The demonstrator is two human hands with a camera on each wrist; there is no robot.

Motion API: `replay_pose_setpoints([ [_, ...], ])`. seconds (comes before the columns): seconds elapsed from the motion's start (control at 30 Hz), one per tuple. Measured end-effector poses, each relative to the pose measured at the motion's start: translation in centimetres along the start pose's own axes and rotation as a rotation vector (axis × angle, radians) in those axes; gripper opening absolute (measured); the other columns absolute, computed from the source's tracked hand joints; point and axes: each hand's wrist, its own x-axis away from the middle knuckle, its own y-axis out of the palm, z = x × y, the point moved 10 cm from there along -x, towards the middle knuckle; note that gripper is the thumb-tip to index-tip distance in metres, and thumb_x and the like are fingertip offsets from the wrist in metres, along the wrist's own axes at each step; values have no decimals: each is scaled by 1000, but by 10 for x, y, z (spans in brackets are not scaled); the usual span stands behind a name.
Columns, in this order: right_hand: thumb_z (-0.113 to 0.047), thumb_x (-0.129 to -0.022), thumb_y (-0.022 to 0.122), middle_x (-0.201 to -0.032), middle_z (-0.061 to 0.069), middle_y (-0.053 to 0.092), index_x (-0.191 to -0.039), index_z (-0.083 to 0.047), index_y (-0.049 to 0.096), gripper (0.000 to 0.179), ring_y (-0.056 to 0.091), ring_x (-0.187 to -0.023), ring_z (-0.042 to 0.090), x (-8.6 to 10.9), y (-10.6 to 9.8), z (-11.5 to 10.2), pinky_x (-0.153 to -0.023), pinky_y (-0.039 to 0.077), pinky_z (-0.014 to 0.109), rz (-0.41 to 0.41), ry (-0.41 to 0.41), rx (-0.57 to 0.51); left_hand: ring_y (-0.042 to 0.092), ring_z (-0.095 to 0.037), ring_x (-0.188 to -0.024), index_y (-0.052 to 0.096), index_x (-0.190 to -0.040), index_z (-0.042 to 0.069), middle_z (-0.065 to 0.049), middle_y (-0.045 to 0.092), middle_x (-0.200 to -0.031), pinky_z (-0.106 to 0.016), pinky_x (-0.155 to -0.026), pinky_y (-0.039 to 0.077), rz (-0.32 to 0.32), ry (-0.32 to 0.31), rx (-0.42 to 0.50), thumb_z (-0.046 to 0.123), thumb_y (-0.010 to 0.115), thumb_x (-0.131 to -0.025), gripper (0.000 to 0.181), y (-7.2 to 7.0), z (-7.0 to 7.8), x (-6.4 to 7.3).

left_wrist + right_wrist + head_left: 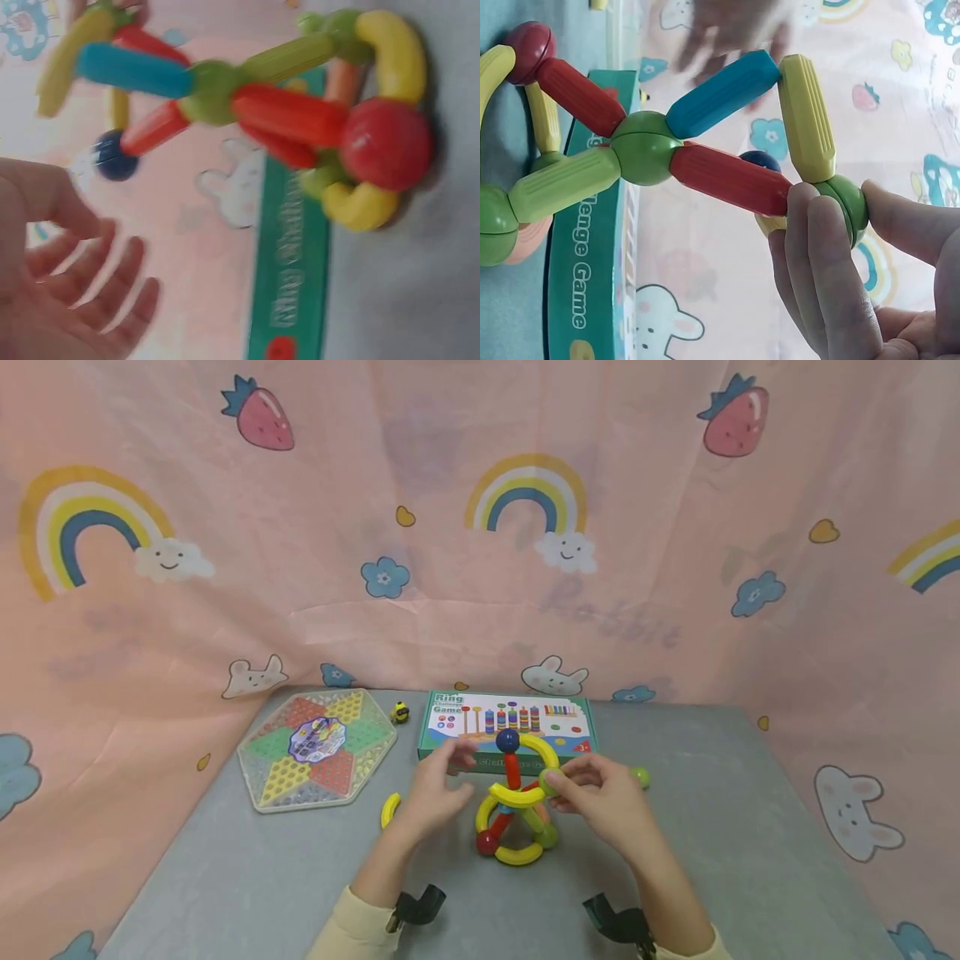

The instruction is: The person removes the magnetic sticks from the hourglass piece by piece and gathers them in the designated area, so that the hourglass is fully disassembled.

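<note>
A toy structure of coloured rods and balls stands mid-table, a green ball [646, 148] at its centre joining red, blue and light green rods. Below, curved yellow rods link a red ball [487, 842] and green balls into a base. My right hand [611, 802] pinches an upper green ball [845, 210] between thumb and fingers; a curved yellow rod [807, 118] runs from it toward the free end of the blue rod [723, 94]. To the left of the structure, my left hand [435, 797] holds nothing, fingers spread and loosely bent. A dark blue ball [507, 741] tops a red rod.
Behind the structure lies a green-edged Ring Challenge Game box [510, 763]. A hexagonal checkers board [272, 808] is at the left, with a small bee figure [401, 713] beside it. One loose curved yellow rod [389, 810] lies near my left wrist. Another green ball [641, 777] shows beyond my right hand.
</note>
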Motion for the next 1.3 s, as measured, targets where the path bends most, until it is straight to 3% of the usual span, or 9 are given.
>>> replay_pose_setpoints([
  [0.07,-44,-90,75,-98,9,75,-110,-4,66,45,75,-78,19,0,1,-1,-75,61,35,2,-8,8,60,-17,-103,60,-123,12,-4,66,-111,-45,-96,52,70,69,21,-2,65,-83,42,-14,16,4],
  [0.13,-44,-90,75,-98,9,75,-109,-4,66,46,75,-78,19,1,1,-1,-77,61,36,3,-14,13,60,-17,-105,63,-120,9,-3,66,-111,-45,-97,52,74,174,24,3,67,-86,34,-15,36,8],
  [0.3,-47,-89,75,-100,9,75,-109,-5,66,47,75,-78,18,2,3,-2,-81,61,40,-3,-16,22,57,-15,-109,71,-110,12,-1,68,-108,-42,-98,49,10,438,-180,28,81,-86,30,9,77,23],
  [0.47,-47,-89,75,-100,9,75,-110,-5,65,48,76,-79,20,4,3,-2,-81,60,40,-9,-28,6,54,-13,-97,78,-102,16,4,68,-99,-34,-85,46,84,519,-368,32,85,-82,26,26,88,29],
  [0.67,-46,-89,75,-104,10,73,-110,-4,66,48,76,-82,23,5,2,-5,-77,61,38,-22,-54,-4,56,-15,-97,79,-98,15,4,69,-97,-35,-86,46,119,540,-367,26,81,-86,16,28,91,31],
  [0.93,-43,-90,74,-101,9,74,-110,-3,66,45,76,-80,19,2,1,-8,-81,60,40,-39,-80,18,52,-19,-118,75,-104,17,0,64,-112,-49,-104,40,25,510,-282,24,73,-93,13,20,82,24],
  [1.1,-43,-91,74,-101,9,74,-111,-3,65,45,76,-81,20,3,2,-8,-82,60,41,-49,-84,22,54,-22,-124,71,-111,15,-8,58,-130,-39,-100,52,-5,392,-133,19,67,-97,15,3,66,17],
  [1.2,-43,-91,73,-102,9,74,-111,-3,65,45,76,-81,19,4,2,-8,-82,60,41,-39,-75,36,64,-18,-105,68,-118,17,-6,58,-134,-29,-82,58,-30,274,-52,20,62,-101,18,-5,53,12],
  [1.3,-42,-92,73,-101,8,74,-111,-4,65,44,76,-81,19,5,1,-8,-82,60,40,-31,-70,43,64,-17,-87,64,-122,16,-4,61,-122,-26,-73,57,-60,184,45,20,57,-104,20,-9,42,9],
])
